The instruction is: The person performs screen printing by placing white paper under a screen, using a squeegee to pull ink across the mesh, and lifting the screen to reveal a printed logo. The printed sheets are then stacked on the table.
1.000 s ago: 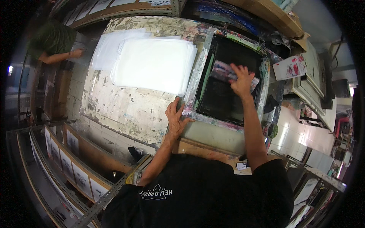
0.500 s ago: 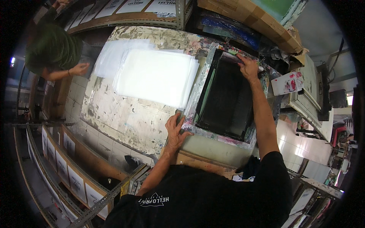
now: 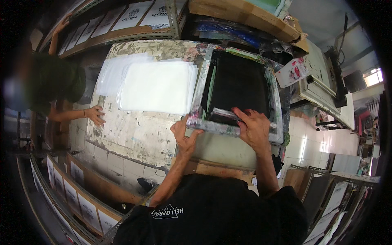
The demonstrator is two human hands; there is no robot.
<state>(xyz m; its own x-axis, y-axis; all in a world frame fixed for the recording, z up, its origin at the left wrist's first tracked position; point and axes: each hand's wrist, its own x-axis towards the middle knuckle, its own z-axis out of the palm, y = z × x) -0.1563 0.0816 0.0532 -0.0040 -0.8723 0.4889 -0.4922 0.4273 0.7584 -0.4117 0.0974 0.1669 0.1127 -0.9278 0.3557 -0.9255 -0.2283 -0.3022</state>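
A screen-printing frame [image 3: 199, 87] with a dark, ink-covered mesh [image 3: 241, 81] sits in front of me, its bars stained with paint. My left hand [image 3: 185, 136] is closed on the frame's near left corner, thumb on the near bar. At the near end of the mesh my right hand [image 3: 255, 128] grips a squeegee [image 3: 224, 114], with reddish ink on its fingertips. Left of the frame lies a stack of white sheets [image 3: 153, 87], overlapping some thinner translucent sheets [image 3: 107, 79]. What lies under the mesh is hidden.
A co-worker's hand [image 3: 94, 115] is over the left edge of the stained table [image 3: 130, 134]; the other hand [image 3: 61, 24] reaches to a shelf of printed sheets [image 3: 132, 16]. A cardboard box [image 3: 245, 18] stands beyond the frame, a rack [image 3: 87, 200] at lower left.
My right hand has drawn the squeegee from the far end of the mesh to the near end. My left hand stays at the corner. The co-worker's hand has moved down to the table edge.
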